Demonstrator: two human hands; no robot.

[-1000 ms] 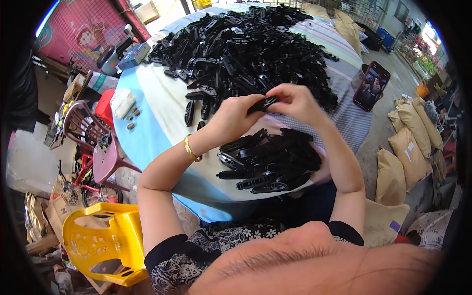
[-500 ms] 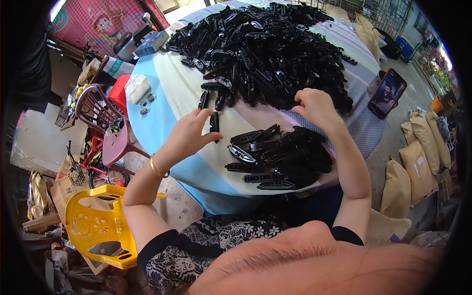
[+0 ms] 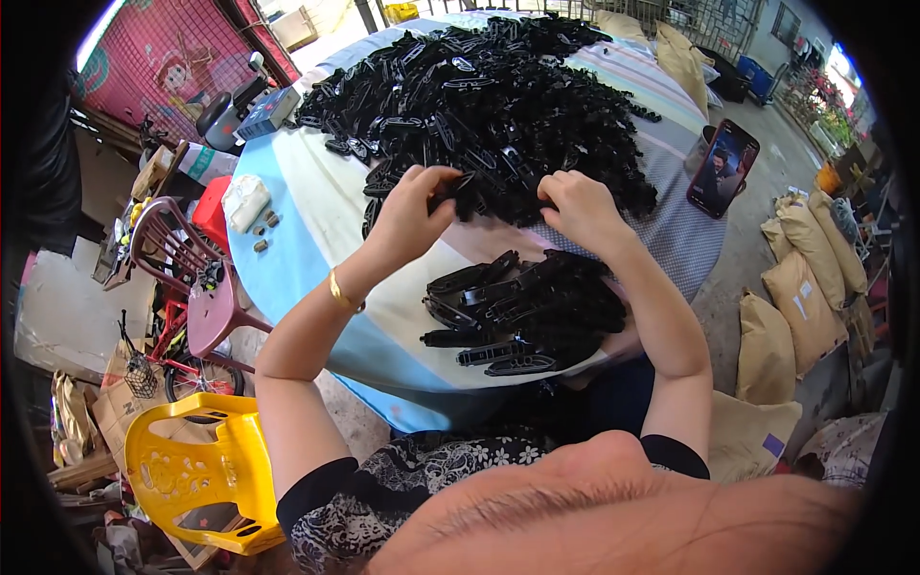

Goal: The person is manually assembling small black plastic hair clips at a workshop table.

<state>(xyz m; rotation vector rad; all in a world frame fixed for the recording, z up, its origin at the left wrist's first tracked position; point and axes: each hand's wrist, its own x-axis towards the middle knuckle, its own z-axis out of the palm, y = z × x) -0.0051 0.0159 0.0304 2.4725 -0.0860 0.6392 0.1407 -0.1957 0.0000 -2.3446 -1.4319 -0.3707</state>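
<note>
Hands working at the bench (image 3: 316, 220), left hand (image 3: 414, 206) gripping a black plastic piece (image 3: 458, 185), right hand (image 3: 575, 206) clenching in the far black pile (image 3: 479, 105), smaller pile (image 3: 527, 309) lying near.

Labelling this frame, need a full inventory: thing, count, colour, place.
large heap of plastic parts: too many to count, black, far half of table
small pile of plastic parts: many, black, near table edge
table: one, round, blue and pale striped cloth
phone: one, dark, propped at table's right
small cylinders: about four, dark, table's left
chair: one, yellow plastic, lower left floor
stool: one, maroon, left of table
sacks: several, tan, right floor
left hand: pinches one black part; gold bangle on wrist
right hand: at the large heap's edge, fingers curled
</note>
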